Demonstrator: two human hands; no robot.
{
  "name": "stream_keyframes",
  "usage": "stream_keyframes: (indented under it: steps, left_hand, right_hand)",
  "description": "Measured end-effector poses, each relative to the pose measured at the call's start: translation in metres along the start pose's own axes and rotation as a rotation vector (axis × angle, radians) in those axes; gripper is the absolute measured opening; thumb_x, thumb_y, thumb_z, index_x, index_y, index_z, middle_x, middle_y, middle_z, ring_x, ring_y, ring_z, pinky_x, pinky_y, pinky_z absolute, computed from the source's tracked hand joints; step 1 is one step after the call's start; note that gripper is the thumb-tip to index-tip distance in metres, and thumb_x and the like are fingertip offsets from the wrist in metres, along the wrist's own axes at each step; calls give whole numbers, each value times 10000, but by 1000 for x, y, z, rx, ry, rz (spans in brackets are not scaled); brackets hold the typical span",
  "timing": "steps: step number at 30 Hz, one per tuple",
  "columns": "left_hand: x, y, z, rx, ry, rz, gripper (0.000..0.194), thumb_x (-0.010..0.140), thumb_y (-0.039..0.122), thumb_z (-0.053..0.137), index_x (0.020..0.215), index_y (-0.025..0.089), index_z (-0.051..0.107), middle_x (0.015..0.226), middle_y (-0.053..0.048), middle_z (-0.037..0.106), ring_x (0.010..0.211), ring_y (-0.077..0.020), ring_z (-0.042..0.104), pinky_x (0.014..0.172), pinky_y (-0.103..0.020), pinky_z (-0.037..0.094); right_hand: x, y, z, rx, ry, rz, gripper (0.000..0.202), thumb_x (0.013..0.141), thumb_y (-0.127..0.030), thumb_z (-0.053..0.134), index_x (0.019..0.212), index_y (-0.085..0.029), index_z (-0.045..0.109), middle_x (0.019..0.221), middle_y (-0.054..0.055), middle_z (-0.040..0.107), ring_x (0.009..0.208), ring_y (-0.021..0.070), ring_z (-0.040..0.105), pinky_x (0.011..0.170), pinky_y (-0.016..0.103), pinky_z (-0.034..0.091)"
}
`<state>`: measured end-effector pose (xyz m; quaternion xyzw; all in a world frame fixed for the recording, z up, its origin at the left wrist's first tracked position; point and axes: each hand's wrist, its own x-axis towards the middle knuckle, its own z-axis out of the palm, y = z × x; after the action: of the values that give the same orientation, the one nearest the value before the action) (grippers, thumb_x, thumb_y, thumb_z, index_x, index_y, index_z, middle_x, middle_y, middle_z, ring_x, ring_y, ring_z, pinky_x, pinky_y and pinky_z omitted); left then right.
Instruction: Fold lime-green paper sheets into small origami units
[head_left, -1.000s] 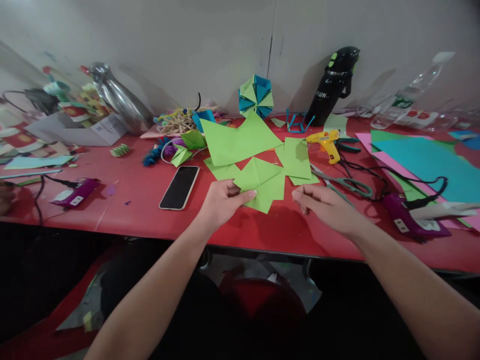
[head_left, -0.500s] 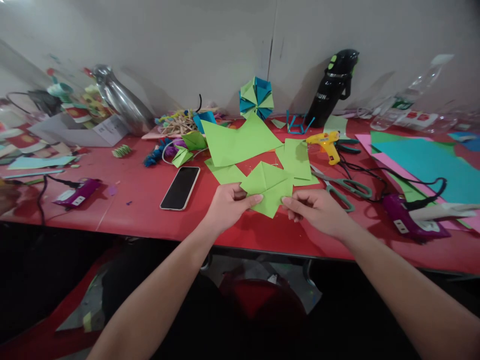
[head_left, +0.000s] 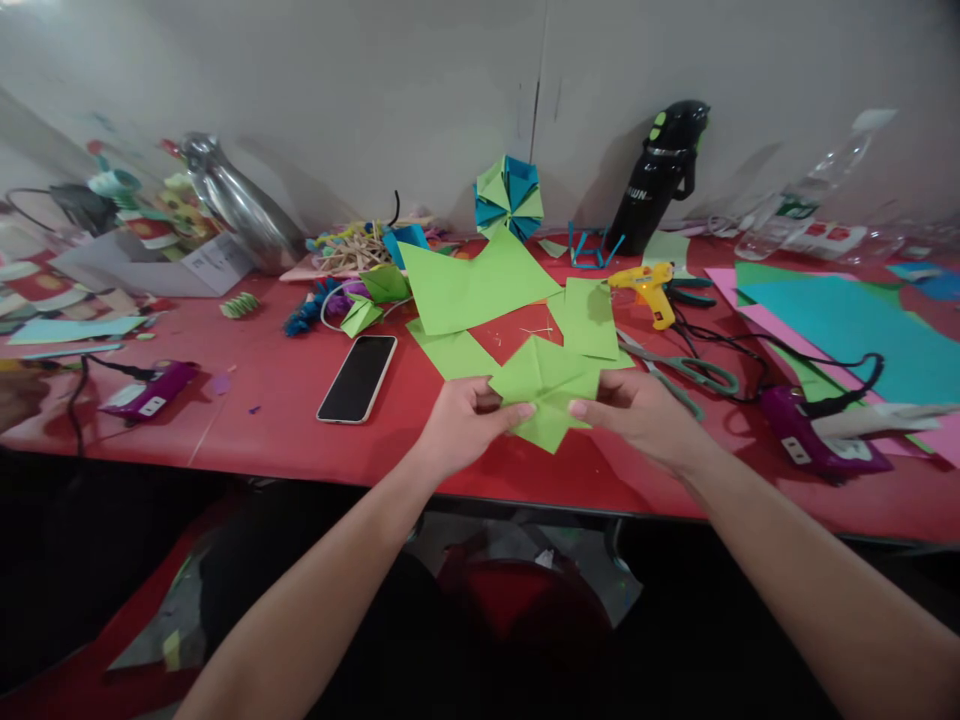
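Observation:
A creased piece of light green paper (head_left: 546,390) is held up over the near part of the red table, its folds meeting around the middle. My left hand (head_left: 472,415) pinches its left side, thumb on top and fingers beneath. On the opposite side, my right hand (head_left: 637,410) grips it the same way, with the fingertips hidden under the paper. Just beyond lie a large green sheet (head_left: 480,280), a smaller green piece (head_left: 590,318) and scissors (head_left: 697,373) with grey-green handles. A phone (head_left: 358,378) rests left of my left hand.
A yellow glue gun (head_left: 649,289) and a purple power strip (head_left: 814,435) with cables lie to the right, near coloured sheets (head_left: 847,320). Against the wall stand a black bottle (head_left: 660,180), a blue-green paper ball (head_left: 509,199) and a silver flask (head_left: 240,205). Another person's hand (head_left: 22,392) shows far left.
The green paper has moved slightly right and toward me, and it looks more spread out. My right hand's grip has shifted up along its right side.

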<state>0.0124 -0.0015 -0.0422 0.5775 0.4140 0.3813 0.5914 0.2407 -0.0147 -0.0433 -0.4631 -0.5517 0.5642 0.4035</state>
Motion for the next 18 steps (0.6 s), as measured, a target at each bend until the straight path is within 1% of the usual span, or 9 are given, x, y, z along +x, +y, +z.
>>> stream_keyframes:
  steps: [2,4,7,10,13,15,18]
  left_hand:
    - [-2,-2,5,13,-52,13,277,787,338,808,980,149,747,976,-71,795,944,-235,750,800,-314,606]
    - [-3,-3,8,20,-71,27,267,788,334,806,961,142,741,960,-70,791,944,-241,746,794,-318,601]
    - [-2,-2,7,12,-98,30,302,797,339,798,1003,130,730,1001,-90,784,977,-258,738,830,-342,595]
    - [-1,3,2,-5,-109,17,342,797,339,800,1054,127,721,1047,-108,780,1006,-272,736,864,-366,598]
    - [-1,6,-2,-18,-85,-5,343,789,337,808,1041,122,718,1035,-115,783,1007,-278,740,865,-371,605]
    - [-1,6,-5,-6,-85,-9,351,792,343,808,1045,120,714,1023,-118,784,1009,-282,740,875,-378,604]
    - [-1,5,-8,16,-97,-8,343,799,350,801,1043,125,719,1021,-116,785,1000,-280,743,874,-380,605]
  right_hand:
    - [0,3,11,55,62,21,333,733,-411,849,1014,-243,786,1082,61,784,1019,260,720,902,404,577]
    - [-1,5,21,100,111,40,347,711,-408,864,1004,-237,795,1081,68,787,1023,282,724,898,430,586]
    - [-1,4,23,154,128,39,338,701,-403,870,989,-238,805,1061,68,792,1000,283,731,885,432,592]
    - [1,2,12,147,147,10,258,717,-400,861,920,-246,816,956,47,796,908,245,732,840,395,586]
    - [4,2,-2,75,218,-33,183,713,-401,866,753,-232,807,767,24,755,754,181,682,762,340,550]
    - [6,2,-8,75,230,-39,184,709,-395,872,739,-226,805,756,26,739,744,164,654,753,324,527]
    - [10,1,-17,158,258,-28,195,721,-411,863,733,-226,801,752,29,722,721,143,626,714,301,510]
